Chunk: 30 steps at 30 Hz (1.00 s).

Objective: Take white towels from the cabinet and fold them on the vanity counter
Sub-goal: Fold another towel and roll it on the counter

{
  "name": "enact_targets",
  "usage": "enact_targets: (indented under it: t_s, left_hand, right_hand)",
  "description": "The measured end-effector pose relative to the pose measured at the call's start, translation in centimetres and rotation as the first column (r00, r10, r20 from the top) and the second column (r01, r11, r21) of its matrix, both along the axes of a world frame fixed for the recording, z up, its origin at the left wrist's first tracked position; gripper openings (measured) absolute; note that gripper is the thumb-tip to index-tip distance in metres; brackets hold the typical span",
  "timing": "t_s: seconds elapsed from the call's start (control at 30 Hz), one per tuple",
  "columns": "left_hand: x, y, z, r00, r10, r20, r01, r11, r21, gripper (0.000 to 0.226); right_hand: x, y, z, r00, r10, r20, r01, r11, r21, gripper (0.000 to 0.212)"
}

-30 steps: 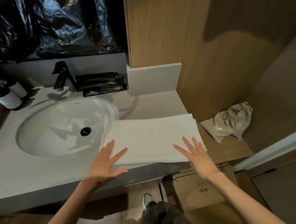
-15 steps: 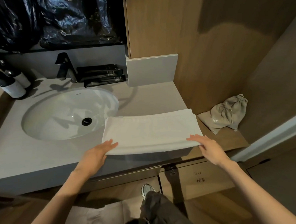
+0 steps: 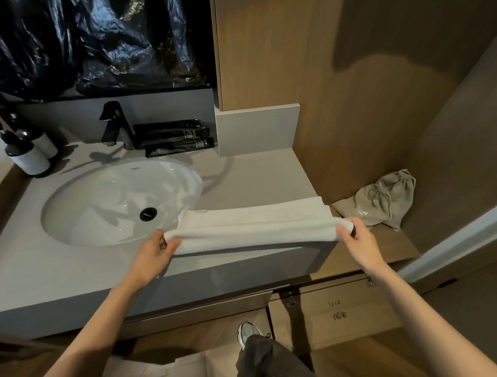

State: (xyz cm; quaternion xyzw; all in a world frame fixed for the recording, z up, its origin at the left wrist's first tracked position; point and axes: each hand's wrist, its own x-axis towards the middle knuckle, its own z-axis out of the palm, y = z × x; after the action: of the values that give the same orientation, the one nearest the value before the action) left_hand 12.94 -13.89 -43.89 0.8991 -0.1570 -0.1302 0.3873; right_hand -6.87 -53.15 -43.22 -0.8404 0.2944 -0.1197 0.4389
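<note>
Your fingers (image 3: 168,243) on the left hand (image 3: 152,255) are pinched on the near left corner of the white towel (image 3: 255,221), thumb on top and the rest curled under the edge. Your right hand (image 3: 358,241) does the same at the near right corner, fingers closed around the rolled-up hem. Between the two grips the near edge is lifted off the surface and stretched level.

The towel lies on the grey vanity counter (image 3: 255,176), just right of the oval sink basin (image 3: 119,201), its left end overlapping the basin's rim. Its long axis runs left to right, parallel to the counter's front edge. The far edge rests flat on the counter, and a small tag sticks out at the far left corner; any print on it is too small to read.

Behind the basin stands a black faucet (image 3: 113,125), with three black tubes (image 3: 176,137) stacked beside it; they carry white lettering that is too fine to make out. Two pump bottles (image 3: 25,151) with pale labels sit at the counter's left end. To the right of the towel, on the lower wooden ledge (image 3: 392,246), a grey drawstring pouch (image 3: 383,199) shows a small white logo, illegible from here. On the cabinet door (image 3: 338,314) below, handwriting reads roughly "4-2" above characters you cannot decipher.
</note>
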Motion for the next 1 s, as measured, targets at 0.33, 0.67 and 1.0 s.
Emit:
enact_targets:
  t_s: [0.33,0.67,1.0]
  left_hand:
    - [4.6,-4.1,-0.3,0.991,0.128,-0.022,-0.129,0.991,-0.035,0.025]
    - [6.5,-5.0,-2.7,0.992,0.121,-0.038,-0.119,0.991,0.056,0.019]
    - [6.9,-5.1,-3.1,0.98,0.194,-0.034,-0.189,0.976,0.111,0.042]
  right_hand:
    - [6.3,-2.9,-1.7,0.997,-0.074,0.004,0.074,0.996,0.044,0.018]
    - [8.2,-4.0,-4.4,0.982,-0.048,-0.182,0.008,0.977,-0.214,0.015]
    - [9.8,-4.0,-4.3,0.935,-0.232,-0.267,0.131,0.928,-0.35,0.03]
